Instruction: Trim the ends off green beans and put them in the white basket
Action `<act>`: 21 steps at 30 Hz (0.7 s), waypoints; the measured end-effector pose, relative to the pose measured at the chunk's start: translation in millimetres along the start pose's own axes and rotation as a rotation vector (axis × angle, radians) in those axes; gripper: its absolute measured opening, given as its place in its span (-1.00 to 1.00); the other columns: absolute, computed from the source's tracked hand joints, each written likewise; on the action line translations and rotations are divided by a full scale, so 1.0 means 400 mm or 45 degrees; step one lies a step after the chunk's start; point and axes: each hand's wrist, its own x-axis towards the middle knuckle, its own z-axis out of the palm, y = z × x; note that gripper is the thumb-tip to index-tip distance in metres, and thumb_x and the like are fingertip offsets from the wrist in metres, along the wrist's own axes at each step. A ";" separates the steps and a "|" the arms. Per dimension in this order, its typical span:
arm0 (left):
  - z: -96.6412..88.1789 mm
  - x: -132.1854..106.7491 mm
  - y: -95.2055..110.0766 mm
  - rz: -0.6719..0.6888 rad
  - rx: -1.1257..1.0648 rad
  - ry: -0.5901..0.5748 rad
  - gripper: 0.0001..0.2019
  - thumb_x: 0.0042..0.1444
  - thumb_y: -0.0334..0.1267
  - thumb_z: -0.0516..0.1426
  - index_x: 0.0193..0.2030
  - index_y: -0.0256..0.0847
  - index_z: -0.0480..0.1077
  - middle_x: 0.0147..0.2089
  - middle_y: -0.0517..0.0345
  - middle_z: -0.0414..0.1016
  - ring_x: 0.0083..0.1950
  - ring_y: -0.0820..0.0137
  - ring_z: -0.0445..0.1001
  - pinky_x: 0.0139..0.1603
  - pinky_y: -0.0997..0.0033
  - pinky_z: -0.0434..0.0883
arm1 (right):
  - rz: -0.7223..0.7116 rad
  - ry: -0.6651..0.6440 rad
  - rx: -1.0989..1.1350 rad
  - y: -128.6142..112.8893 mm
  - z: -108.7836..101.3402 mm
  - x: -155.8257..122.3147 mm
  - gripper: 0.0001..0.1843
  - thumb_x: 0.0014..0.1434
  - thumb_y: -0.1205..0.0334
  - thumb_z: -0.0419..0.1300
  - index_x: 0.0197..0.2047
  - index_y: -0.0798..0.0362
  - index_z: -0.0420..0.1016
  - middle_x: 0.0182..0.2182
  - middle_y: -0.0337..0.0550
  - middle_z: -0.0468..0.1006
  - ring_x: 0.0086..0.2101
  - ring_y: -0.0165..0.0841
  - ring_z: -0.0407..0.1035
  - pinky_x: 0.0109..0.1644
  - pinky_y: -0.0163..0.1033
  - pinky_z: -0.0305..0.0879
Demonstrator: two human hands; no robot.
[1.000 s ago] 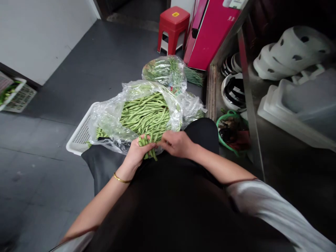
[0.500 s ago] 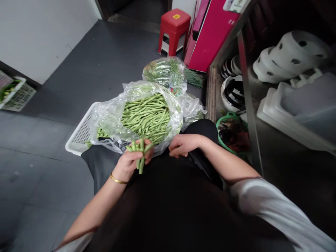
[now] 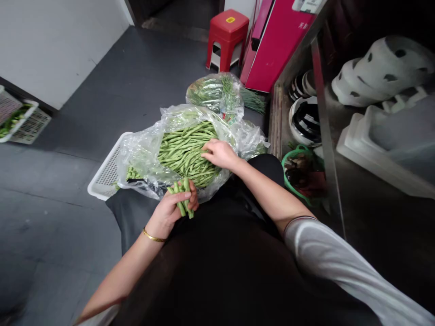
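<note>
A bunch of short green bean pieces (image 3: 181,197) is gripped in my left hand (image 3: 170,210), thumb across the front, just over my lap. My right hand (image 3: 219,153) reaches over the heap of long green beans (image 3: 188,154), its bent fingertips at the right part of the heap. What those fingers pinch, if anything, is hidden. An open clear plastic bag (image 3: 142,147) surrounds the beans. Partly under the bag's left side is a white perforated basket (image 3: 107,170), with some green pieces at its edge.
Behind the beans lies another clear bag of greens (image 3: 207,93). A red stool (image 3: 227,34) stands beside a pink cabinet (image 3: 275,50). Along my right are a green basket (image 3: 287,179) and a metal shelf holding white plastic containers (image 3: 374,149). A white crate (image 3: 37,124) sits far left.
My right hand has moved forward from my lap onto the bean heap. My left hand still holds its bunch, now turned slightly.
</note>
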 end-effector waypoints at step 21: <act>0.046 0.075 -0.027 0.460 0.168 0.634 -0.76 -0.23 -0.36 0.33 -0.38 -0.28 0.40 -0.47 0.22 0.46 -0.56 0.56 0.34 -0.49 0.53 0.34 | -0.066 -0.017 0.132 -0.130 0.000 -0.272 -0.65 0.25 0.15 0.03 -0.51 0.13 0.37 -0.59 -0.21 0.40 -0.56 -0.49 0.23 -0.48 -0.35 -0.02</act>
